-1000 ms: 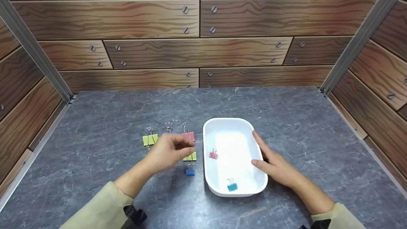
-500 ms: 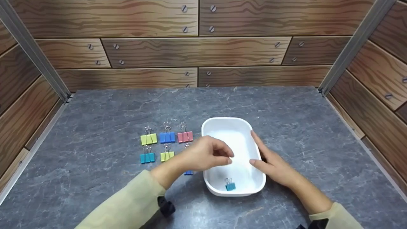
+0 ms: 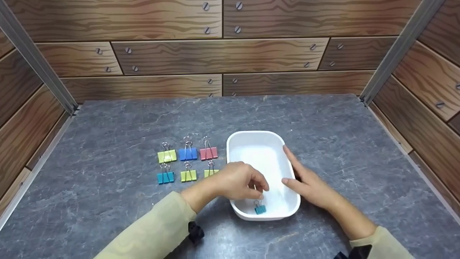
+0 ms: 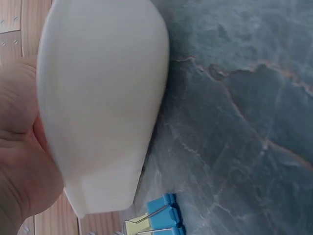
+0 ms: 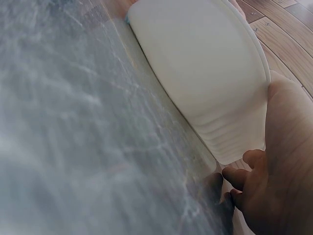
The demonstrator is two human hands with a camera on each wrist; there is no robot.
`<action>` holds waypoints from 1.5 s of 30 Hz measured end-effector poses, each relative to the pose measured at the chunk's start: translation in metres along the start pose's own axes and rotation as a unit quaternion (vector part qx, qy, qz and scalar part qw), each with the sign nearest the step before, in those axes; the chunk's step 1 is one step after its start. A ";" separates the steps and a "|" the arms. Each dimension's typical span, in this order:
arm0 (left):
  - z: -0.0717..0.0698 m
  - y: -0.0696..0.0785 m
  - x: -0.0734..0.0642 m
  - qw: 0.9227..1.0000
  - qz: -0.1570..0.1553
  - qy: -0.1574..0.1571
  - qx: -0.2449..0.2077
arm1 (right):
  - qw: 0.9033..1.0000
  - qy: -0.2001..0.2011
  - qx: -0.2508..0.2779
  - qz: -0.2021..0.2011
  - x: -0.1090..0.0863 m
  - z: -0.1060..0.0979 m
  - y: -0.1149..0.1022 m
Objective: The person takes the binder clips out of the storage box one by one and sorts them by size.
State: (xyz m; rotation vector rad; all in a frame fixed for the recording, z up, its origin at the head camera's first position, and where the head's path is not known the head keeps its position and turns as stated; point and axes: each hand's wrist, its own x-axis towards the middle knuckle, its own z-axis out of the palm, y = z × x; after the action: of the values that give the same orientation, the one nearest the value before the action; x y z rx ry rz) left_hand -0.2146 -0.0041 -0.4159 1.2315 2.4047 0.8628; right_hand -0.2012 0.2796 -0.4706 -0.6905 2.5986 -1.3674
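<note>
A white tub [image 3: 251,136] stands on the table, its outer wall also filling much of both wrist views. Inside its near end lies a small teal binder clip [image 3: 260,209], wire handles up. My left hand [image 3: 239,181] reaches over the left rim, fingers bent and apart from the thumb, tips right above those handles. My right hand [image 3: 311,189] grips the tub's right side, thumb over the rim and fingers outside. Left of the tub lie binder clips in rows: lime [image 3: 167,156], blue [image 3: 188,154] and pink [image 3: 208,153] behind, teal [image 3: 165,177] and two lime [image 3: 188,175] in front.
The grey marbled table [image 3: 125,122] is enclosed by wood-patterned walls [image 3: 169,57] at the back and sides. Metal posts [image 3: 39,54] stand at the back corners. My left forearm covers the table just left of the tub's near end.
My left hand has moved right from the clip rows into the tub, then lower towards the teal clip. It now hides the small pink clip seen there earlier. My right hand stays put.
</note>
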 end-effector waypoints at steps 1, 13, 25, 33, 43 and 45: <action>0.000 0.000 0.000 1.000 -0.002 -0.006 0.010 | 1.000 0.000 0.001 -0.002 0.000 0.000 0.000; 0.004 0.001 0.001 0.996 -0.003 -0.045 0.073 | 1.000 -0.009 0.012 -0.005 0.001 0.000 0.000; 0.005 0.002 0.003 0.992 -0.011 -0.067 0.105 | 1.000 -0.003 0.005 0.004 0.001 0.001 0.000; 0.005 0.002 0.003 0.990 -0.008 -0.071 0.119 | 1.000 -0.002 0.008 0.001 0.000 0.001 -0.001; 0.006 0.003 0.003 0.990 -0.009 -0.058 0.131 | 1.000 -0.006 0.019 0.000 0.000 0.001 -0.001; 0.006 0.004 0.003 0.990 -0.009 -0.054 0.133 | 1.000 -0.007 0.026 -0.002 0.000 0.001 0.000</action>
State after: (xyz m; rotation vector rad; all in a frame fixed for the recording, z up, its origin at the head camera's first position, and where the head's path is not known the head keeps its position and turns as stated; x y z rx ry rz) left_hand -0.2107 0.0019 -0.4183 1.3086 2.4974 0.4650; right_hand -0.2005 0.2784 -0.4710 -0.6960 2.5417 -1.4200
